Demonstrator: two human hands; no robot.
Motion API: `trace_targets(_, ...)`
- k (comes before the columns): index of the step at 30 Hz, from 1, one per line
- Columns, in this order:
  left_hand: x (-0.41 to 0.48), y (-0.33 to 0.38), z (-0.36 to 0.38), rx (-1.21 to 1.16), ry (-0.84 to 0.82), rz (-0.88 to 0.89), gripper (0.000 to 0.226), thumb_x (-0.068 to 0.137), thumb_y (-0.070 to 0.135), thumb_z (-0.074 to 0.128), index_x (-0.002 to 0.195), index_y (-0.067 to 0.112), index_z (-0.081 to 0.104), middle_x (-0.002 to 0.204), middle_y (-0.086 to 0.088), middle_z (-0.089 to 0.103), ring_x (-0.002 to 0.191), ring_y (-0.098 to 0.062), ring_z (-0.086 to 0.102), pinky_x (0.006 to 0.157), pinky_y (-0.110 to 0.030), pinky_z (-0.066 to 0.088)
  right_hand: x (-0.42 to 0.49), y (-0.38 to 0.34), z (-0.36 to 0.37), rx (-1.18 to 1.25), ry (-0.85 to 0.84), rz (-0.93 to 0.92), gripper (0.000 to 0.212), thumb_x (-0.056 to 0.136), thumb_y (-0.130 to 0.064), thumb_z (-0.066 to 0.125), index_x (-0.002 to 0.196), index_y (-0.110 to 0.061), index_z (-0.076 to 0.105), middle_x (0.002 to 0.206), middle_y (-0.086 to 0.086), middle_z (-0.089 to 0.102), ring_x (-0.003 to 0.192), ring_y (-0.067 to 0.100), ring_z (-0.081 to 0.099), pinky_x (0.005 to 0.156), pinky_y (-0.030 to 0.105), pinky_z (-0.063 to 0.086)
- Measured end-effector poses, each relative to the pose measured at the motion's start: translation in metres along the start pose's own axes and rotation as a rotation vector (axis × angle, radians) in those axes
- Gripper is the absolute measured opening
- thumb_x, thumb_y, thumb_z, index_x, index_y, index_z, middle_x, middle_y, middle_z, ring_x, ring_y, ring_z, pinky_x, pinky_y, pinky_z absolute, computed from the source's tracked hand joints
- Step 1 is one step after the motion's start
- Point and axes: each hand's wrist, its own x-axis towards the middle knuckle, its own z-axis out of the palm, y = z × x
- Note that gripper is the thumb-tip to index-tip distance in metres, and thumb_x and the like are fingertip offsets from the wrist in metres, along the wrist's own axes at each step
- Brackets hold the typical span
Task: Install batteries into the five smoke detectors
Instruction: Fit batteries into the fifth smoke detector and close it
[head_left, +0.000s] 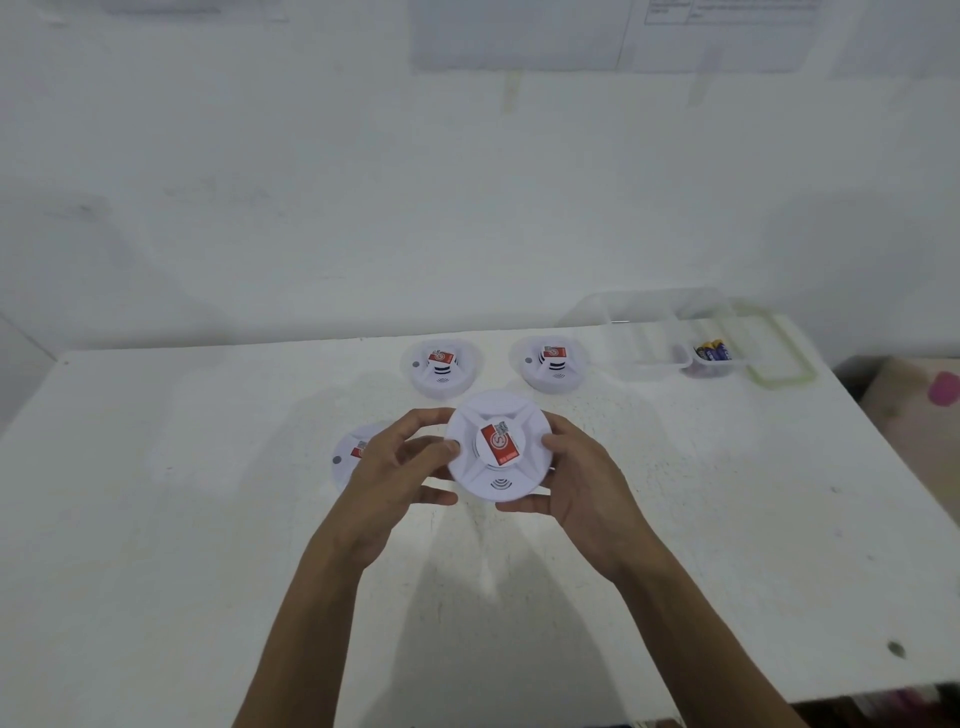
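A white round smoke detector (498, 451) with a red sticker on its middle is held above the table, face toward me. My left hand (402, 467) grips its left rim, thumb on the front. My right hand (574, 475) grips its right rim and underside. Two more detectors stand on the table behind it, one at the back middle (441, 366) and one to its right (556, 362). Another detector (350, 457) lies partly hidden behind my left hand. Blue and yellow batteries (712, 352) lie in a clear plastic tray (649, 358) at the back right.
The white table (156, 519) runs up to a white wall at the back. Its right edge falls off near a brown box with a pink object (943, 387). A pale green lid (779, 369) lies beside the tray.
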Motion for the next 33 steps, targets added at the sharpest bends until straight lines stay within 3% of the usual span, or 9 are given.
trace_targets(6, -0.0001, -0.0001, 0.0005, 0.003, 0.001, 0.003, 0.022, 0.092, 0.014, 0.057, 0.112, 0.024, 0.061, 0.092, -0.001, 0.074, 0.084, -0.023, 0.070, 0.066, -0.030, 0.058, -0.0007, -0.0025, -0.0005, -0.011, -0.018, 0.010, 0.046, 0.083, -0.029, 0.050, 0.126, -0.013, 0.056, 0.117, 0.011, 0.066, 0.101, 0.034, 0.066, 0.078, 0.050, 0.056)
trace_targets(13, -0.0003, 0.0008, 0.0026, 0.010, 0.005, 0.004, 0.022, 0.092, 0.015, 0.057, 0.111, 0.025, 0.060, 0.090, 0.002, 0.074, 0.085, -0.021, 0.070, 0.066, -0.030, 0.058, 0.0008, -0.0008, -0.0019, -0.001, 0.003, 0.001, 0.029, 0.099, -0.016, 0.041, 0.123, -0.014, 0.057, 0.116, 0.010, 0.067, 0.101, 0.034, 0.066, 0.074, 0.046, 0.057)
trace_targets(21, -0.0010, -0.0004, 0.0045, -0.006, 0.012, -0.017, 0.024, 0.092, 0.017, 0.057, 0.114, 0.024, 0.060, 0.092, 0.001, 0.074, 0.087, -0.020, 0.070, 0.069, -0.031, 0.058, -0.0034, -0.0039, -0.0020, 0.013, -0.006, 0.002, 0.033, 0.092, -0.021, 0.048, 0.123, -0.013, 0.058, 0.115, 0.011, 0.067, 0.102, 0.035, 0.066, 0.075, 0.048, 0.057)
trace_targets(30, -0.0054, -0.0006, 0.0058, -0.008, -0.031, -0.011, 0.028, 0.088, 0.021, 0.060, 0.116, 0.026, 0.060, 0.095, 0.002, 0.074, 0.091, -0.018, 0.069, 0.071, -0.031, 0.058, -0.0067, -0.0038, -0.0032, -0.002, 0.014, 0.007, 0.029, 0.099, -0.016, 0.039, 0.122, -0.014, 0.058, 0.115, 0.011, 0.067, 0.101, 0.033, 0.066, 0.075, 0.047, 0.057)
trace_targets(33, -0.0074, -0.0002, 0.0068, -0.007, -0.045, -0.006, 0.032, 0.082, 0.027, 0.063, 0.114, 0.029, 0.060, 0.094, 0.002, 0.074, 0.090, -0.017, 0.069, 0.070, -0.029, 0.057, -0.0082, -0.0028, -0.0043, 0.010, 0.002, 0.010, 0.031, 0.096, -0.020, 0.047, 0.123, -0.012, 0.057, 0.116, 0.012, 0.066, 0.102, 0.035, 0.066, 0.076, 0.048, 0.057)
